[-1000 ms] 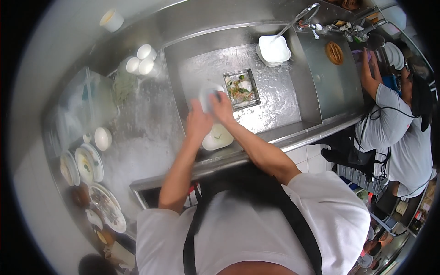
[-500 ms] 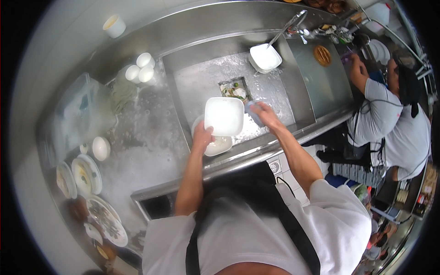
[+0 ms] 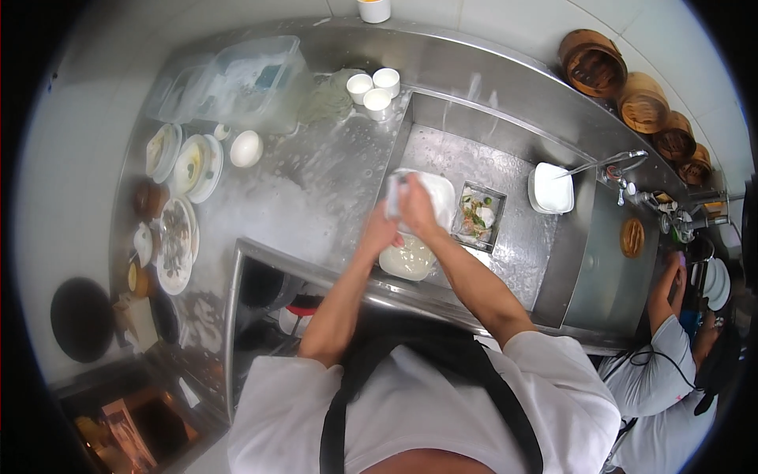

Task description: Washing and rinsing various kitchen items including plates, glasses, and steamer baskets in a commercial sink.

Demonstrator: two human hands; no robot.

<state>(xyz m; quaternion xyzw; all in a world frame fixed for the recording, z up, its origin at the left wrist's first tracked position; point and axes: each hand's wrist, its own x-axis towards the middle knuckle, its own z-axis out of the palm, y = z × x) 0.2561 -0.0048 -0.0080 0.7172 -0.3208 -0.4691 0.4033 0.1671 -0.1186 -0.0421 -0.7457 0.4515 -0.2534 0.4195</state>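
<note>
Over the sink (image 3: 517,276), my left hand (image 3: 380,230) grips a white, rounded-square dish (image 3: 444,197) by its near left edge. My right hand (image 3: 416,207) presses a pale bluish cleaning cloth or sponge (image 3: 392,207) against the dish, its fingers closed and partly blurred. Below both hands, a white bowl (image 3: 407,261) with cloudy liquid sits at the sink's near edge. To the right of the dish, a square drain basket (image 3: 500,207) holds food scraps. Farther right in the sink stand stacked white square dishes (image 3: 551,189), with a tap hose reaching them.
Left on the steel counter (image 3: 276,213) are three white cups (image 3: 377,103), a small bowl (image 3: 246,148), soiled plates (image 3: 175,245) and a clear plastic tub (image 3: 253,87). Bamboo steamers (image 3: 641,103) line the back right ledge. Two people (image 3: 655,371) work at the right.
My right hand has come left with the cloth or sponge onto the dish, which it was beside before. The view has swung left, showing more of the counter.
</note>
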